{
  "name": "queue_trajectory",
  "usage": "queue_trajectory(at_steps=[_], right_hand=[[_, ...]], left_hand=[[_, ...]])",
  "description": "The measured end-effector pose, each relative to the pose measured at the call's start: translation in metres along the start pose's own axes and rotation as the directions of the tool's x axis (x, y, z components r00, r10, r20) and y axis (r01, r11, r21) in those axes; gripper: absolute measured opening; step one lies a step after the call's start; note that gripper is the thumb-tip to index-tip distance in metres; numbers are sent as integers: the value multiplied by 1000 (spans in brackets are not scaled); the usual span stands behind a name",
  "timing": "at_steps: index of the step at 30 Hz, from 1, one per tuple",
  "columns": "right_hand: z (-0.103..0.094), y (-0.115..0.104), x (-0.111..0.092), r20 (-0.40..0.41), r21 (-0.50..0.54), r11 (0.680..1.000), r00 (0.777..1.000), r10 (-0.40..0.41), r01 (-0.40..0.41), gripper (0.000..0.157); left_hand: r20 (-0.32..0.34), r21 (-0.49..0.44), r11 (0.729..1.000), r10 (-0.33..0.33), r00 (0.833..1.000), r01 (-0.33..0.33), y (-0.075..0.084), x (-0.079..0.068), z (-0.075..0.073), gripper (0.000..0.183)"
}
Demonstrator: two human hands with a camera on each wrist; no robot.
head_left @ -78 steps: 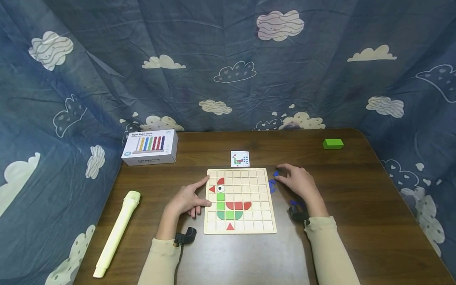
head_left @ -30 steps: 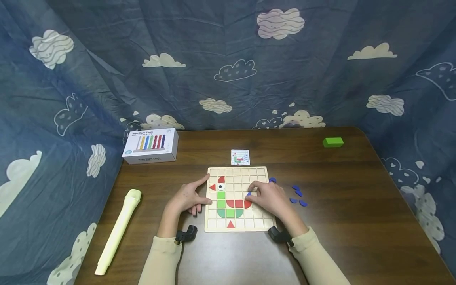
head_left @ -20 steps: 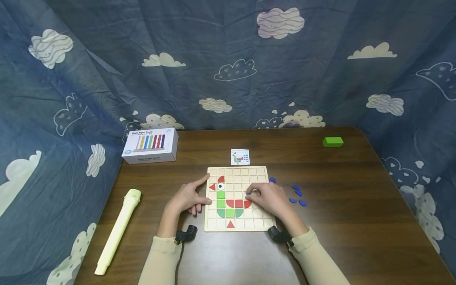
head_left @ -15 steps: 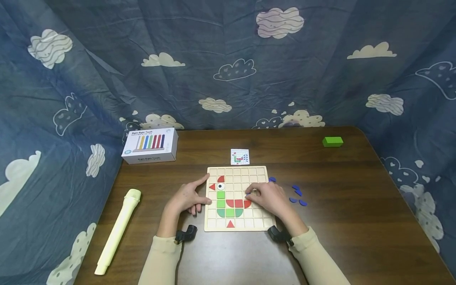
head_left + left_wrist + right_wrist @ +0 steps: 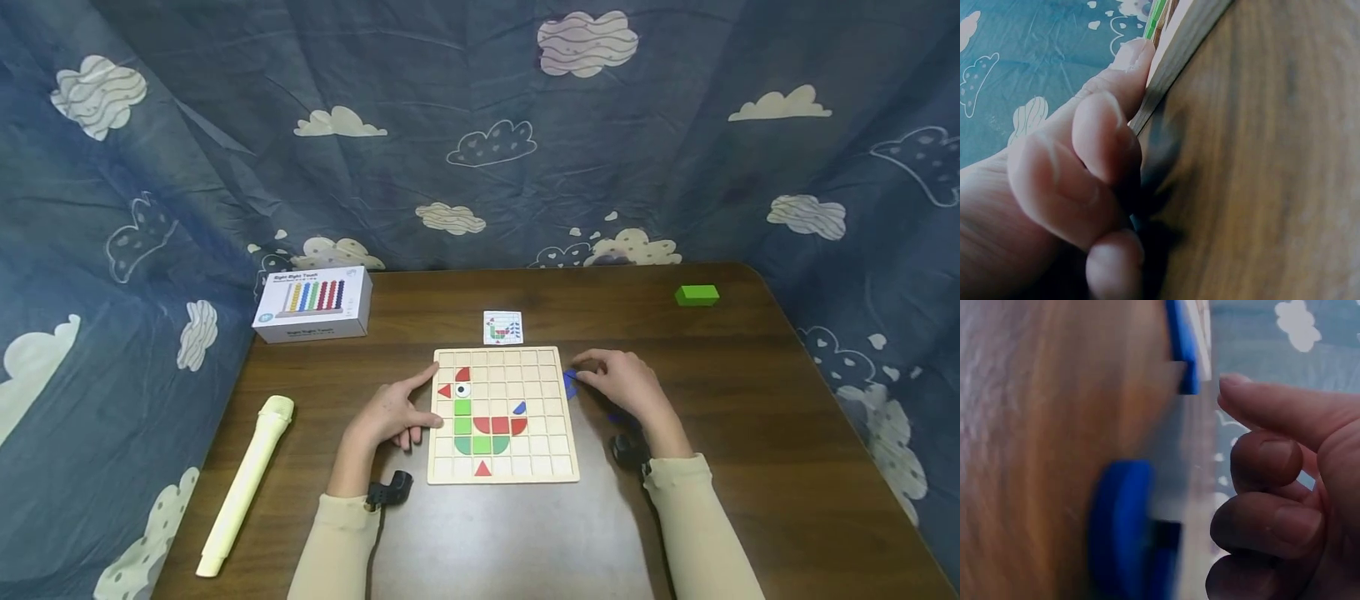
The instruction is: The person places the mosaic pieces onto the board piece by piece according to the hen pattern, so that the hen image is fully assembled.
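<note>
A wooden grid board (image 5: 536, 468) bears red, green and eye-marked pieces, among them a red triangle (image 5: 483, 469) near its front. One blue piece (image 5: 519, 407) sits on it above the red row. My left hand (image 5: 388, 412) steadies the board's left edge, thumb and index finger stretched along it; its other fingers bend below. Off the board's right side, my right hand (image 5: 625, 379) hovers by loose blue pieces (image 5: 569, 385), thumb and index apart. Up close in the right wrist view, a blurred blue piece (image 5: 1119, 531) lies near those fingers, which hold nothing visible.
Behind the board lies a small pattern card (image 5: 502, 327). A white box (image 5: 313, 305) stands at the back left, a pale yellow tube-like stick (image 5: 247, 487) at the left, and a green block (image 5: 697, 296) at the back right. A cloud-print cloth hangs behind the table.
My right hand has let go of the blue piece, which now lies on the board, and has moved right to the loose blue pieces. The left hand stays at the board's edge.
</note>
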State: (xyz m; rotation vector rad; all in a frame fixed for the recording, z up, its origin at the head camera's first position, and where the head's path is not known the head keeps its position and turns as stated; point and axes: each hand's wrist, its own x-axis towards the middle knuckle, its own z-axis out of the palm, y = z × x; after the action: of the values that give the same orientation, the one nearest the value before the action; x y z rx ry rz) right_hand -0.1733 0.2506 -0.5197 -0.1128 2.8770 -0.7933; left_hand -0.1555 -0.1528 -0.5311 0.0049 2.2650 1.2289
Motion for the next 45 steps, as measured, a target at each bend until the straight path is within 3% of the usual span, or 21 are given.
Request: queue_trajectory(at_steps=[5, 12, 17, 22, 25, 28, 33, 45], right_hand=[[7, 1, 7, 47, -33, 999, 999, 4, -3, 29], [12, 1, 9, -52, -96, 995, 998, 28, -33, 18], [12, 5, 9, -119, -142, 985, 989, 85, -101, 24], [6, 11, 7, -140, -110, 989, 987, 83, -99, 31], [-2, 17, 5, -104, -68, 996, 993, 47, -55, 31], [-10, 23, 2, -16, -36, 999, 1000, 6, -7, 32], [-15, 26, 0, 91, -31, 999, 996, -25, 28, 37], [-11, 27, 1, 72, -52, 998, 997, -13, 16, 27]], left_hand=[[8, 3, 1000, -10, 1000, 10, 0, 1, 1, 100], [-12, 4, 1000, -11, 1000, 11, 1, -1, 1, 99], [-16, 16, 1000, -21, 1000, 21, 1, -2, 0, 99], [-19, 13, 1000, -14, 1000, 14, 1, -2, 0, 99], [-13, 8, 1000, -11, 1000, 11, 1, -1, 0, 99], [-7, 6, 1000, -15, 1000, 15, 0, 0, 0, 100], [-3, 4, 1000, -23, 1000, 23, -2, 1, 0, 100], [-10, 0, 1000, -23, 1000, 23, -1, -1, 1, 100]])
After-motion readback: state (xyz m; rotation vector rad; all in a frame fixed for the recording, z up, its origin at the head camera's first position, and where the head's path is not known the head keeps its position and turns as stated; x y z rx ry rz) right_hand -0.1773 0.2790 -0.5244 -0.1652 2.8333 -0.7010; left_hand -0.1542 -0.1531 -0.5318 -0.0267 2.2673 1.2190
